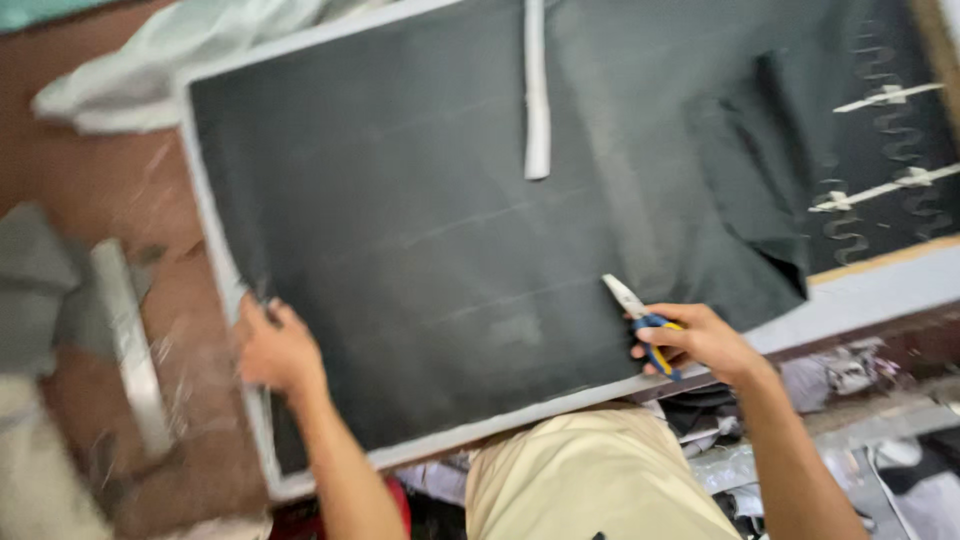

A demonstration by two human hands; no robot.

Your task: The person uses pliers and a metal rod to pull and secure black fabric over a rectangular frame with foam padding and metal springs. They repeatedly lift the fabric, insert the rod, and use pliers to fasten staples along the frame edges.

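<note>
Right hand (700, 340) closed around blue-and-yellow scissors (640, 322), blades nearly shut, tips on the dark cloth (430, 250) just ahead of the grip; left hand (275, 350) pinching the cloth's left edge; farther off, white strip (537, 90) lying across the cloth.
</note>
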